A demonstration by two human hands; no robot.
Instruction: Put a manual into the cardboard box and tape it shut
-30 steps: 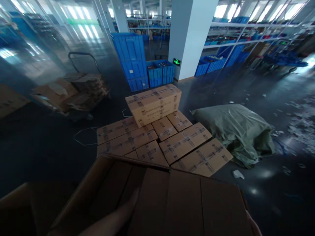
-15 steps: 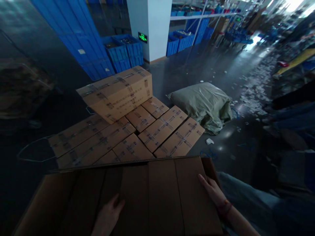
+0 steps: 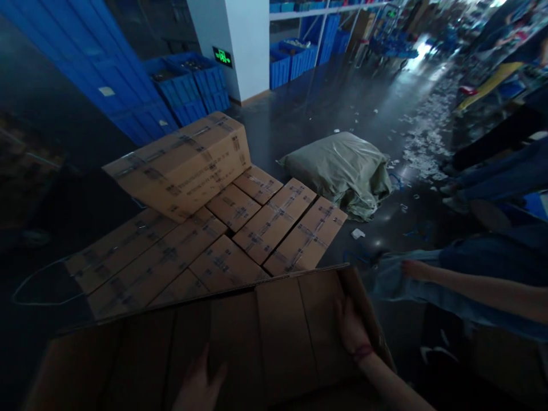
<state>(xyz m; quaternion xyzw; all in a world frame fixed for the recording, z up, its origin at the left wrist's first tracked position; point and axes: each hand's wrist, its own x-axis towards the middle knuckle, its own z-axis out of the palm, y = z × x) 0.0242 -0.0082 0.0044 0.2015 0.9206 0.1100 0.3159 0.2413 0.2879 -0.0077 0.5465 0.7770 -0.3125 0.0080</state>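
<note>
While taped brown cartons [image 3: 205, 228] lie flat in rows on the dark glossy floor [image 3: 308, 108], one larger carton [image 3: 182, 165] sits tilted on top, with a crumpled green sack [image 3: 342, 168] just beside them. Nearest, a plain corrugated cardboard box [image 3: 265, 337] tilts low in front. The left hand [image 3: 199, 385] presses flat on it, fingers spread, and the right hand [image 3: 351, 331] curls over its right edge, near another person's arm [image 3: 466, 288].
</note>
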